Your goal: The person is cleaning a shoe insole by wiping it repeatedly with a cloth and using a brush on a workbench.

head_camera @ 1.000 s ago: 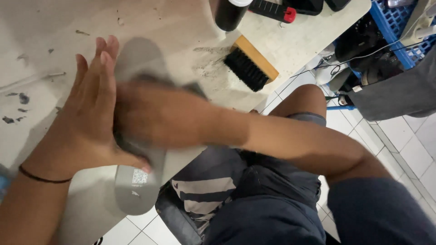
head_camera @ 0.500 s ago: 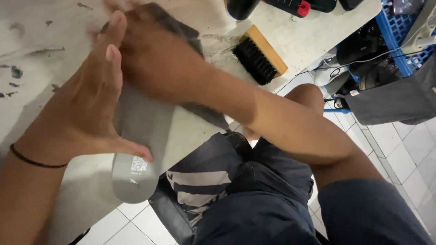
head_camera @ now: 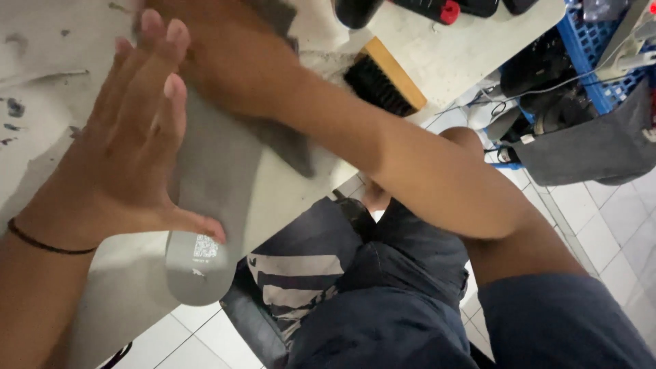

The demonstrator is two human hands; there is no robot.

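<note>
On the table [head_camera: 451,51], left hand [head_camera: 130,157] pins insole [head_camera: 212,198]

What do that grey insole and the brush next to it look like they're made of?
The grey insole looks like matte foam or soft rubber: smooth, dull, no shine. I can't tell which. The brush seems to have a pale wooden back, plain and unvarnished, with dense black bristles, fibre unclear.

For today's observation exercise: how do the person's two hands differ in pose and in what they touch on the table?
The left hand lies flat with fingers spread, steadying the grey insole; the right hand reaches across farther up it, pressing a dark grey cloth. The left hand is sharp, the right hand blurred. Both are bare and bear on the insole.
</note>
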